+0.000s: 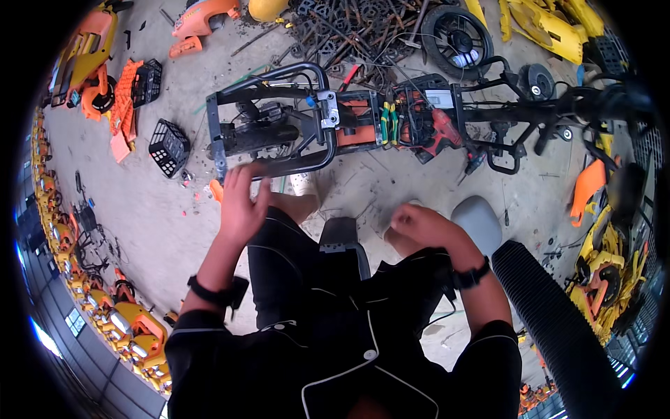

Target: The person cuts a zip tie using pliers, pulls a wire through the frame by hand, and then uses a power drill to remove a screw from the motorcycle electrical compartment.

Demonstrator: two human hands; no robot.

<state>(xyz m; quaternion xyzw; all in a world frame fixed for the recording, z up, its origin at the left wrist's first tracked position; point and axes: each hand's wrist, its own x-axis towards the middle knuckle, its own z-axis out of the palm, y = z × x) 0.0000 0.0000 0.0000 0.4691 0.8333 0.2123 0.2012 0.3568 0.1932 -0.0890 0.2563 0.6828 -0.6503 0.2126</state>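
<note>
While the left hand [243,209] is poised beside the left end of a black tubular metal vehicle frame [330,141] on the grey concrete floor [139,216], its grip is spread, contact unclear. The right hand [423,225], apart from the frame, is curled; whether anything is held cannot be told. A red-and-black cordless drill [443,130] is supported by the frame.

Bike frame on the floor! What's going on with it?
A person has their left hand by one end of the bare bike frame; whether it touches is hard to tell. Their right hand, loosely curled, is near their right knee, away from the frame. A red power drill and green-and-yellow handled tools lie on the frame.
</note>
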